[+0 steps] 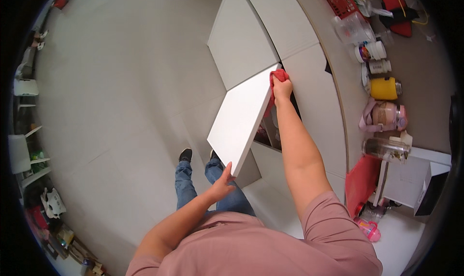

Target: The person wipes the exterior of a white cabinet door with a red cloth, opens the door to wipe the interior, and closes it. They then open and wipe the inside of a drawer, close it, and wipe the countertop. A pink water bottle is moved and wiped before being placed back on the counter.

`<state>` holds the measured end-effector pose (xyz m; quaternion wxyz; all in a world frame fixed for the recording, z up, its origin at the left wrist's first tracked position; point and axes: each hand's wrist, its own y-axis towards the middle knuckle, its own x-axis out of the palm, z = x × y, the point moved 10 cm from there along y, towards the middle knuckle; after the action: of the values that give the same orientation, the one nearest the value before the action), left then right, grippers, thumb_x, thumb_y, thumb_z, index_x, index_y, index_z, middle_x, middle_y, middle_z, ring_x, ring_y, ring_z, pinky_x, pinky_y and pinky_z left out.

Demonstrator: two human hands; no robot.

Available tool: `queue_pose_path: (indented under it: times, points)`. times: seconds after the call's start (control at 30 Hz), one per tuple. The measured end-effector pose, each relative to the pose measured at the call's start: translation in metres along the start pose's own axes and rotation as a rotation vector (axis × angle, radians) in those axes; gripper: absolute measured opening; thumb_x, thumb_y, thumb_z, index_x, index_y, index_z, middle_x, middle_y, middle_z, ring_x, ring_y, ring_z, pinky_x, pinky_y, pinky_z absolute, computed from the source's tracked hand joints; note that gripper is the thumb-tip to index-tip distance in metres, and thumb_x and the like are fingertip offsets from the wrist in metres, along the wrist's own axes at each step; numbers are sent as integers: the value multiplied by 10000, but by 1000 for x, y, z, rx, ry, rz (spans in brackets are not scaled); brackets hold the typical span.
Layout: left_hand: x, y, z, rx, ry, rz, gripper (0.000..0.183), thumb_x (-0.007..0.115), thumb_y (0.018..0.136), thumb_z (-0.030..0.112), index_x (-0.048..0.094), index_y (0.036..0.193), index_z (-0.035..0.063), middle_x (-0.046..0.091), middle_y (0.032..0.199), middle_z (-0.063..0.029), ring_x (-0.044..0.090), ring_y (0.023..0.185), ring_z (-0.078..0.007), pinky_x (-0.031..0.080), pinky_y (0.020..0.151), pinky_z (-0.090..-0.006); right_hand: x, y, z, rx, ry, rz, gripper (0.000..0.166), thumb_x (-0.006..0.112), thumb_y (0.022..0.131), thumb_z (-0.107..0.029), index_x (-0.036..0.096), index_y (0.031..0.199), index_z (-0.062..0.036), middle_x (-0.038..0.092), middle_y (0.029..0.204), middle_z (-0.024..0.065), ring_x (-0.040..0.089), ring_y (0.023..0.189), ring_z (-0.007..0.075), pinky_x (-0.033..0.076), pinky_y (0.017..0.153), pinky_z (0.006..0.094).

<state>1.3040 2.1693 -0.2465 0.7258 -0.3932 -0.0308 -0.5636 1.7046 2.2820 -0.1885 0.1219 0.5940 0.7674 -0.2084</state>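
Observation:
A white cabinet door (241,116) stands swung out from a cabinet, partly baring a dark compartment with items inside. At the door's top edge on the hinge side, my right hand (282,87) grips a red cloth (279,74), pressing it against the edge; part of the cloth hangs down behind the door. My left hand (223,184) touches the near lower corner of the door, thumb along its edge, the other fingers partly hidden. Beside this door is a second white cabinet door (243,40).
On the counter (340,83) at right stand a red basket (337,0), plastic jars, a yellow flask (384,88), a pink bottle (388,115), a glass bottle (386,149) and a white box (406,181). Shelves with various goods line the far left. Grey floor (108,94) lies between.

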Motion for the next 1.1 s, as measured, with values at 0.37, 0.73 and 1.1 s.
queue_pose_path:
  times: [0.37, 0.73, 1.1]
  points:
    - [9, 8, -15, -77, 62, -37, 1011, 500, 709, -122, -44, 1497, 201, 122, 1514, -148, 405, 1268, -291, 388, 993, -353, 7, 93, 113, 129, 740, -67, 279, 609, 892, -255, 637, 1111, -84, 632, 1113, 35, 592, 1013, 182, 479, 909, 332]
    - [3, 20, -27, -31, -143, 36, 1019, 435, 673, -151, -14, 1501, 237, 119, 1529, -146, 384, 1300, -297, 392, 975, -326, 6, 3, 89, 94, 291, -157, 510, 680, 820, -254, 534, 1248, -20, 599, 1176, 80, 579, 1033, 200, 441, 903, 320]
    - [-8, 31, -45, -21, -160, 105, 1014, 477, 690, -139, -15, 1504, 212, 319, 1432, -91, 412, 1234, -170, 410, 932, -285, -29, -266, 114, 240, 193, -517, 554, 670, 795, -33, 430, 1294, -35, 532, 1200, 85, 530, 1089, 223, 420, 941, 335]
